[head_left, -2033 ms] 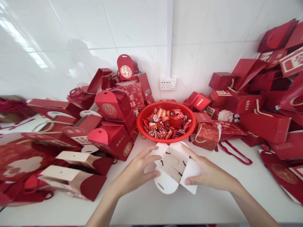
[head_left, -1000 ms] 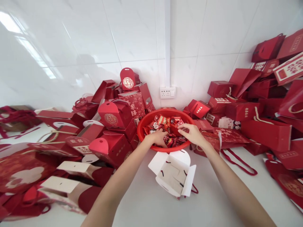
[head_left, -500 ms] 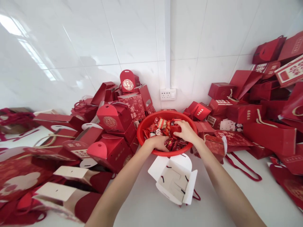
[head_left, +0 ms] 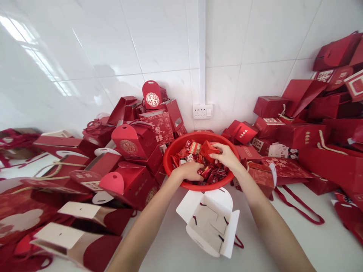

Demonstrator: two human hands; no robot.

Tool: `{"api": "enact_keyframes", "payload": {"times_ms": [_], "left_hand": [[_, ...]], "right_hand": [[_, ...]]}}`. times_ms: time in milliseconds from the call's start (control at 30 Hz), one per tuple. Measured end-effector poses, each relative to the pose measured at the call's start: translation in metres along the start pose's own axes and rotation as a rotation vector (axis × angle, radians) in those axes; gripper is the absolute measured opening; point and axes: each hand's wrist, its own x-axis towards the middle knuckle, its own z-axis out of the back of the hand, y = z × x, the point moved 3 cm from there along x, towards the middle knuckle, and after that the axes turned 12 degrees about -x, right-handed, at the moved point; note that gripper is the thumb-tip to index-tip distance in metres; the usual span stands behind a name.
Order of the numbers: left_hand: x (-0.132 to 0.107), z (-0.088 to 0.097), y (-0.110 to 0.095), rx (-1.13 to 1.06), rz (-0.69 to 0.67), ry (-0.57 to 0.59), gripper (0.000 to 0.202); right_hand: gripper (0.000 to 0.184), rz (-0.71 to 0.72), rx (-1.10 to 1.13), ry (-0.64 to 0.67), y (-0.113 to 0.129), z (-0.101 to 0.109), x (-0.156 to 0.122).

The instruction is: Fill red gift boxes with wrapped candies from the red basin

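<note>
A round red plastic basin (head_left: 170, 170) holds a heap of wrapped sweets (head_left: 195, 148) in red and gold. My left hand (head_left: 191, 171) reaches into its front left part, fingers curled on a wrapped sweet (head_left: 206, 172); the fingertips are partly hidden. Between the thumb and fingers of my right hand (head_left: 225, 155), at the basin's right side, is a shiny red packet (head_left: 208, 149). Just in front of the basin stands an open gift box (head_left: 210, 223), its white inside facing up and its flaps spread. Dark cord ends show on its inner walls.
Red gift boxes (head_left: 136, 139) are piled left of the basin, several with their flaps up. More red boxes and bags (head_left: 300, 136) are stacked on the right. A red cord handle (head_left: 302, 207) lies on the white table (head_left: 161, 241). Behind is a tiled wall with a socket (head_left: 202, 111).
My right hand has lifted the red packet slightly and tilted it. My left hand has shifted a little among the sweets, its fingers closing. The view has moved slightly.
</note>
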Motion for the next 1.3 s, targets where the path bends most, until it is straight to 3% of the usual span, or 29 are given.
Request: {"api": "enact_keyframes", "payload": {"times_ms": [67,200,300,400,500,667,900,1067,1233,1300], "left_hand": [[-0.002,0.002,0.001,-0.050,-0.015,-0.073,0.035],[-0.003,0.007,0.003,-0.162,-0.063,-0.241,0.067],[-0.002,0.012,0.004,-0.573,-0.203,-0.432,0.065],[-0.001,0.016,0.011,-1.069,-0.278,-0.582,0.058],[-0.002,0.019,0.019,-1.200,-0.266,-0.662,0.060],[-0.004,0.020,0.019,-1.264,-0.347,-0.630,0.055],[-0.006,0.019,0.007,-1.234,-0.555,-0.551,0.049],[-0.004,0.018,0.009,-1.253,-0.501,-0.496,0.053],[-0.006,0.021,0.013,-1.284,-0.484,-0.606,0.053],[-0.007,0.021,0.013,-1.284,-0.462,-0.623,0.055]], "right_hand": [[0.046,0.022,0.077,-0.037,0.000,0.003,0.000],[0.047,0.096,0.134,-0.124,0.006,0.008,-0.002],[0.045,0.216,0.119,-0.162,0.018,0.009,-0.009],[0.045,0.348,0.090,-0.100,0.032,0.004,-0.016],[0.048,0.369,0.207,-0.035,0.035,0.001,-0.017],[0.042,0.246,0.412,-0.059,0.024,0.003,-0.010],[0.034,0.141,0.594,0.041,0.022,0.002,-0.010],[0.034,0.078,0.718,-0.015,0.019,0.006,-0.010],[0.043,0.060,0.755,0.038,0.022,0.005,-0.010],[0.037,0.056,0.763,0.019,0.021,0.006,-0.009]]}}
